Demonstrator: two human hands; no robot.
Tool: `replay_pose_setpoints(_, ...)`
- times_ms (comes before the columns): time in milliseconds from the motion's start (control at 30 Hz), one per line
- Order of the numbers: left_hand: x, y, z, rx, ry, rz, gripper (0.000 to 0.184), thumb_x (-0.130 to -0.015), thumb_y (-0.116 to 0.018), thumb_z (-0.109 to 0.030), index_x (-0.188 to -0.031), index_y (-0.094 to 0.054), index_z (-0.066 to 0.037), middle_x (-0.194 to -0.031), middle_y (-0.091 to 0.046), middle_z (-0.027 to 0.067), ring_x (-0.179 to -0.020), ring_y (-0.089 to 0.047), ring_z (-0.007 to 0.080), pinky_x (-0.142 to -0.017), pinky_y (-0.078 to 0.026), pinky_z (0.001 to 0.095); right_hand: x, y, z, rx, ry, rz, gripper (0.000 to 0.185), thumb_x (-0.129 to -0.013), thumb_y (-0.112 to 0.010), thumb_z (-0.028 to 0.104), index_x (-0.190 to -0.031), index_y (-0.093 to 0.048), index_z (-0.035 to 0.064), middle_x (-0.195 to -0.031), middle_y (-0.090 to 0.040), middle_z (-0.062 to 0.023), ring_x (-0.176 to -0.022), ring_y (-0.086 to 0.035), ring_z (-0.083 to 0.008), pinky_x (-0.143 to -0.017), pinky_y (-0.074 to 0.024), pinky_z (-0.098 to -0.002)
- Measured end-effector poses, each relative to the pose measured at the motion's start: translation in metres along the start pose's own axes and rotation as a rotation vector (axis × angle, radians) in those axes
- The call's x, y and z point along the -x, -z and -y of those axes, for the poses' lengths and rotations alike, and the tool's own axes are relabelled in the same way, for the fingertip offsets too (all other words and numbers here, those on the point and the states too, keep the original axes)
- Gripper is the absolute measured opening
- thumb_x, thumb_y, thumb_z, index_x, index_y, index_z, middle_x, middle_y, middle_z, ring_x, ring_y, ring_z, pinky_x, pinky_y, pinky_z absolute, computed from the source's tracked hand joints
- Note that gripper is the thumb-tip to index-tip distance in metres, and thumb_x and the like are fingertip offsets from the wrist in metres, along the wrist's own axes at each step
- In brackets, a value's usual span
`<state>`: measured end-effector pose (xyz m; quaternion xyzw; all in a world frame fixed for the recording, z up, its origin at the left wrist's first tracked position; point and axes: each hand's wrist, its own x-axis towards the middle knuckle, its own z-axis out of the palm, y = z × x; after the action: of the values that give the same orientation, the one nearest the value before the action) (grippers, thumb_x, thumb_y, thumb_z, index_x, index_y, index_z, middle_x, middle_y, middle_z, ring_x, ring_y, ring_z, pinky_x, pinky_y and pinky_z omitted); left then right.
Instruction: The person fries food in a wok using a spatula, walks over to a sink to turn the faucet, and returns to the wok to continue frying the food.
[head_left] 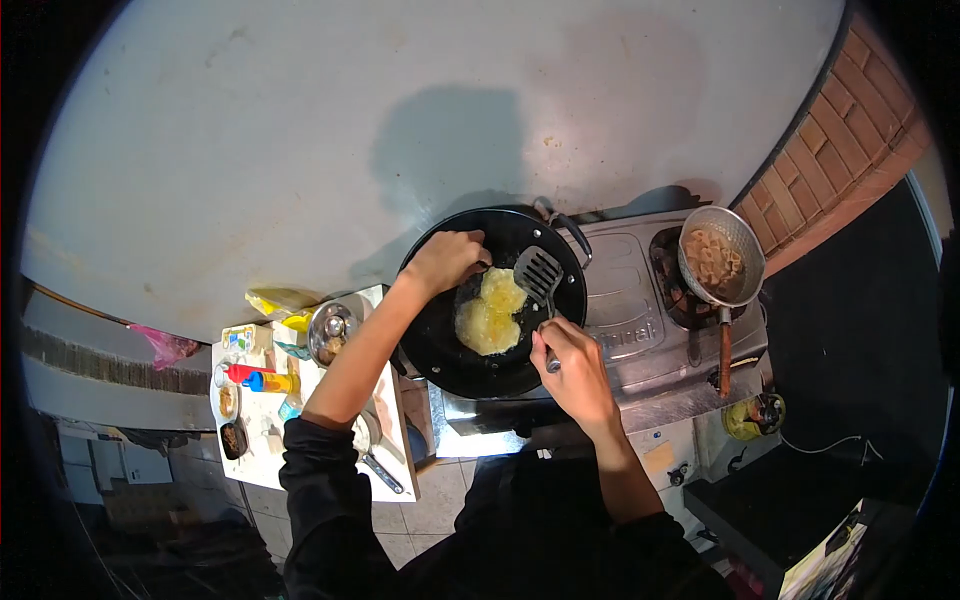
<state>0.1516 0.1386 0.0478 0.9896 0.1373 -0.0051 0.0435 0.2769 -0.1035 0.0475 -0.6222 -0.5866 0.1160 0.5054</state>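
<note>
A wide black pan (435,335) sits on the left side of the stove, with a yellow egg-like piece of food (492,318) lying in its middle. My right hand (578,375) is closed round the handle of a slotted spatula (540,272). The spatula's head is inside the pan, just right of the food. Above the pan's upper left part is my left hand (450,262), fingers curled together near the food's top edge. What its fingertips hold, if anything, is hidden.
On the right burner stands a saucepan (720,255) of brownish food, its wooden handle toward me. A white table (390,440) at left carries a metal bowl (333,333), red and yellow bottles (280,383) and small dishes. A wall (300,130) rises behind the stove.
</note>
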Motion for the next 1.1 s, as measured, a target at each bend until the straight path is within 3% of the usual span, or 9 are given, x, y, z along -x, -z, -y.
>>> replay_pose_setpoints(233,-0.011,-0.019,0.000,-0.009,-0.046,0.065,0.020,-0.077,-0.069,-0.013,-0.097,-0.071,-0.012,-0.095,-0.062,0.0101,-0.083,-0.064,0.0323,-0.072,-0.052,0.0427,0.004,0.003,0.002,-0.010,-0.006,-0.067,0.010,-0.081,-0.063,-0.004,-0.077,-0.053,-0.0045,-0.075,-0.056,-0.0157,-0.063,-0.057,-0.0336,-0.056,-0.0448,-0.0377)
replay_pose_setpoints(333,-0.013,-0.025,-0.001,-0.016,-0.039,0.042,0.015,-0.074,-0.068,-0.013,-0.088,-0.071,-0.011,-0.094,-0.063,0.0089,-0.079,-0.065,0.0313,-0.068,-0.054,0.0417,0.004,0.006,0.002,-0.005,0.003,-0.082,0.009,-0.081,-0.063,-0.004,-0.078,-0.054,-0.0046,-0.076,-0.056,-0.0156,-0.063,-0.057,-0.0335,-0.055,-0.0453,-0.0370)
replay_pose_setpoints(433,-0.014,-0.030,-0.003,-0.032,-0.044,0.056,0.014,-0.074,-0.067,-0.013,-0.088,-0.070,-0.012,-0.095,-0.063,0.0094,-0.079,-0.066,0.0313,-0.068,-0.054,0.0418,0.004,0.008,0.007,-0.014,-0.053,-0.055,0.012,-0.081,-0.063,-0.001,-0.076,-0.052,-0.0037,-0.076,-0.055,-0.0167,-0.073,-0.059,-0.0351,-0.064,-0.0464,-0.0434)
replay_pose_setpoints(533,-0.017,-0.038,-0.002,-0.063,-0.051,0.074,0.013,-0.076,-0.064,-0.014,-0.087,-0.070,-0.012,-0.096,-0.064,0.0104,-0.079,-0.066,0.0315,-0.067,-0.054,0.0415,0.004,0.009,0.006,0.005,-0.009,-0.085,0.007,-0.082,-0.062,-0.004,-0.080,-0.056,-0.0050,-0.077,-0.058,-0.0161,-0.064,-0.058,-0.0341,-0.055,-0.0460,-0.0366)
replay_pose_setpoints(933,-0.022,-0.059,0.004,-0.195,-0.098,0.052,0.015,-0.083,-0.056,-0.019,-0.080,-0.068,-0.011,-0.095,-0.065,0.0113,-0.077,-0.068,0.0298,-0.067,-0.055,0.0404,0.009,0.013,0.006,-0.018,-0.035,-0.098,0.007,-0.082,-0.062,-0.004,-0.079,-0.055,-0.0056,-0.077,-0.058,-0.0154,-0.063,-0.058,-0.0318,-0.055,-0.0460,-0.0355)
replay_pose_setpoints(1100,-0.009,-0.038,0.034,-0.051,-0.024,-0.130,0.016,-0.076,-0.056,-0.002,-0.085,-0.067,-0.009,-0.093,-0.066,0.0117,-0.083,-0.066,0.0319,-0.073,-0.054,0.0425,0.011,0.020,0.009,-0.042,-0.063,-0.101,0.012,-0.081,-0.063,-0.002,-0.075,-0.053,-0.0041,-0.075,-0.056,-0.0168,-0.069,-0.059,-0.0355,-0.060,-0.0461,-0.0418)
